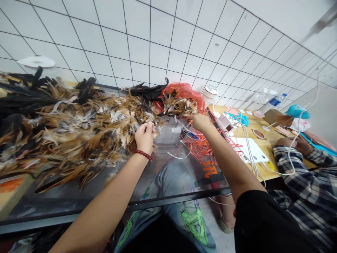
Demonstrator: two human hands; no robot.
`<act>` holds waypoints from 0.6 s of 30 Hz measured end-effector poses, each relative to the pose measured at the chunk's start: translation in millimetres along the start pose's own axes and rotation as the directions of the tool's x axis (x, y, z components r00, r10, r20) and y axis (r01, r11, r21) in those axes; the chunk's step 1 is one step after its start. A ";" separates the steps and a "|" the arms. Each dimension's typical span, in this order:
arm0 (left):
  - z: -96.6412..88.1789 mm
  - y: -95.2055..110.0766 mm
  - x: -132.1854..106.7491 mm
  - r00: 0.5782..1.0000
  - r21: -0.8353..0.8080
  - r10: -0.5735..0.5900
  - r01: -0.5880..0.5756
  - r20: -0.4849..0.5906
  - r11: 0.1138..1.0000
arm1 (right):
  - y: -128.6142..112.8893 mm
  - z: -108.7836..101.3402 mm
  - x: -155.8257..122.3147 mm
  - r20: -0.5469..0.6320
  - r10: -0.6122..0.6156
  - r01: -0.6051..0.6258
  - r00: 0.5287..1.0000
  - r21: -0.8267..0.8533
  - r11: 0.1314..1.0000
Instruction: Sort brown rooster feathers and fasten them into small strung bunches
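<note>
My left hand (145, 137), with a dark red bead bracelet (143, 154) at the wrist, is closed in a pinch at the right end of a large heap of brown and black feathers (89, 130). What lies between its fingertips is too small to make out. My right hand (201, 122) is further right, its fingers pointing left beside a smaller bunch of brown feathers (177, 105) in front of a red plastic bag (184, 92). Its fingertips are partly hidden. Below that hand are a blue pen-like object (192, 135) and a tangle of red cord (201, 149).
The glass table's dark front edge (179, 199) runs above my knees. A white lidded cup (210, 93) stands by the tiled wall. To the right, white cables (247, 140) cross a wooden table (263, 135), where a person in a checked sleeve (297, 175) sits.
</note>
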State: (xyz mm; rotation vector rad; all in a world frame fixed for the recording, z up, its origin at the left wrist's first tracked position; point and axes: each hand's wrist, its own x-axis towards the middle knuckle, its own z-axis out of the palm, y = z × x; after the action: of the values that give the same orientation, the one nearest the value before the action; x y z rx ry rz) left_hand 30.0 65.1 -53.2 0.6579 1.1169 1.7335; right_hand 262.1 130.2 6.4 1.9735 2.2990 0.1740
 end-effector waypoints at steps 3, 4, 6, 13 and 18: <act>-0.8 1.4 0.9 1.000 -0.003 0.002 -0.002 -0.008 1.000 | -3.1 14.3 5.0 -0.022 0.004 -0.004 1.000 0.006 1.000; -0.7 1.8 1.2 1.000 -0.004 0.003 -0.003 -0.012 1.000 | 2.4 13.1 5.0 -0.070 0.034 -0.030 0.997 0.056 0.998; -0.3 2.1 1.6 1.000 -0.006 0.002 -0.002 -0.018 1.000 | 21.2 2.1 2.4 -0.218 0.113 -0.062 0.969 0.230 0.971; 1.4 -2.9 0.7 1.000 0.019 -0.001 0.001 0.003 1.000 | 69.8 -37.9 -17.3 -0.155 0.137 -0.059 0.978 0.426 0.903; -0.1 -7.9 0.2 0.999 0.026 0.029 -0.030 0.030 0.999 | 28.5 2.2 -4.7 -0.072 0.011 -0.012 0.997 -0.014 1.000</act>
State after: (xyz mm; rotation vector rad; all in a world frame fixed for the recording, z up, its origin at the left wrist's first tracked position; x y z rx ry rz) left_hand 33.1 66.4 -60.3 0.7177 1.1167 1.7311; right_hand 290.9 129.8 8.7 2.0055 2.3235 0.2667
